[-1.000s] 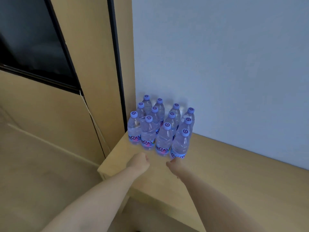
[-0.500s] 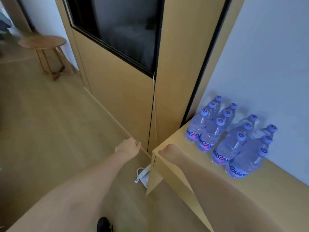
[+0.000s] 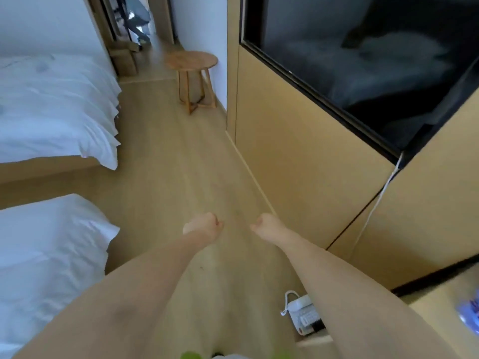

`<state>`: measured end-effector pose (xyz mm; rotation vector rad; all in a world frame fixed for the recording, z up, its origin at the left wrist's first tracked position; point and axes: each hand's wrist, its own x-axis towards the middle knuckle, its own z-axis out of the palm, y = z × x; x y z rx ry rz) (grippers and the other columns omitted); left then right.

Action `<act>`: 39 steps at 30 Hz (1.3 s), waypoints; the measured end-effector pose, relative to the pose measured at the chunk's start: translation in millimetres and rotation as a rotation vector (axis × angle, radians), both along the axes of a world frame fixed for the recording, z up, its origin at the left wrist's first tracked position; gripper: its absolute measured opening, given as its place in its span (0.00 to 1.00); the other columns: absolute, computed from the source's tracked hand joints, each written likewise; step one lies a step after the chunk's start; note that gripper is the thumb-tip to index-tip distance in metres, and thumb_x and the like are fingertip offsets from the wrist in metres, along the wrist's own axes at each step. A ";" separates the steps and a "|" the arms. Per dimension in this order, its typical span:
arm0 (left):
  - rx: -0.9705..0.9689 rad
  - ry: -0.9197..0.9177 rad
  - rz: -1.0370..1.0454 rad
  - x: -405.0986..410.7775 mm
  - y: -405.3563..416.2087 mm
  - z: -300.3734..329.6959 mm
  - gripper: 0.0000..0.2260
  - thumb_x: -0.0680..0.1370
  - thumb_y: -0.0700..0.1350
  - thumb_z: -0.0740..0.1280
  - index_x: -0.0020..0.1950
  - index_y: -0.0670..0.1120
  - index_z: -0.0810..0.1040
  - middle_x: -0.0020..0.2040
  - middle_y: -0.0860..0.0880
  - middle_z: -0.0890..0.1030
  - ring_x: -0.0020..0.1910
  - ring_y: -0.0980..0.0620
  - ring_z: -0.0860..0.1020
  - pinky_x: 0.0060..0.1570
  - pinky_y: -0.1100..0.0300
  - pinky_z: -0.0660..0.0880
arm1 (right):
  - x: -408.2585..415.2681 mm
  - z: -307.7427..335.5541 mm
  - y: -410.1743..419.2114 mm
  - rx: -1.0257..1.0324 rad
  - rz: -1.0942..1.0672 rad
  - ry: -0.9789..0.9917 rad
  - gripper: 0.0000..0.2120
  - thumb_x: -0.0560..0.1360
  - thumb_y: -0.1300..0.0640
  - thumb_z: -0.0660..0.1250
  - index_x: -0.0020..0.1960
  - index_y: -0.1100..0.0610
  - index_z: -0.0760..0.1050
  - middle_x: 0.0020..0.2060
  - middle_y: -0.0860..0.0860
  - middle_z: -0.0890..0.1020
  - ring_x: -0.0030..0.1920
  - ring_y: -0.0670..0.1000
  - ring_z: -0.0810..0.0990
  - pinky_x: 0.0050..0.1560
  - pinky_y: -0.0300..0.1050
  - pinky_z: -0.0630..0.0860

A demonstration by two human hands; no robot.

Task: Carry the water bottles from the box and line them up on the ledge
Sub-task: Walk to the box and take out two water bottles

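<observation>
1. L hand: held out over the wooden floor, fingers curled into a loose fist, nothing in it.
2. R hand: just beside L, apart from it, likewise curled w/ nothing held; forearm runs back toward the lower-right corner.
3. Water bottles: only a blurred blue-purple patch at the far right edge, on the ledge; count & arrangement can't be told. Well apart from both hands.
4. Box: not seen in this view.
5. Beds: two, w/ white bedding, along the left side; nearer one at lower left.
6. Round wooden stool: upright on the floor, far end of the aisle, next to the white wall.
7. Wood-panel wall at right, w/ a dark glossy screen set in it; thin white cable hangs down from the screen's lower corner.
8. White device w/ a cord loop on the floor, just beside the ledge's near end, partly hidden by the R forearm.
</observation>
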<state>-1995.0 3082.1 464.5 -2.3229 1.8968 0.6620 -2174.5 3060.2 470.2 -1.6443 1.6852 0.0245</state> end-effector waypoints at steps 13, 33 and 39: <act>0.139 -0.033 0.247 150.8 -137.0 -21.5 0.16 0.80 0.50 0.57 0.63 0.47 0.75 0.60 0.46 0.79 0.59 0.44 0.78 0.55 0.55 0.73 | 166.1 -42.8 -202.2 -0.001 0.324 0.097 0.18 0.80 0.54 0.63 0.63 0.65 0.72 0.62 0.62 0.77 0.62 0.60 0.76 0.58 0.48 0.72; 0.131 -0.068 0.350 312.0 -462.8 -1.0 0.13 0.80 0.47 0.55 0.60 0.47 0.74 0.53 0.48 0.79 0.46 0.48 0.76 0.42 0.58 0.69 | 335.9 -9.5 -548.1 -0.124 0.708 0.233 0.19 0.81 0.49 0.61 0.66 0.60 0.71 0.63 0.58 0.76 0.63 0.59 0.75 0.63 0.54 0.73; 0.114 -0.053 0.326 403.9 -579.6 -15.6 0.12 0.80 0.46 0.55 0.59 0.46 0.75 0.52 0.49 0.79 0.45 0.49 0.75 0.42 0.59 0.68 | 423.8 -17.9 -661.3 -0.142 0.706 0.312 0.21 0.81 0.47 0.62 0.67 0.60 0.72 0.64 0.58 0.77 0.65 0.58 0.75 0.63 0.51 0.74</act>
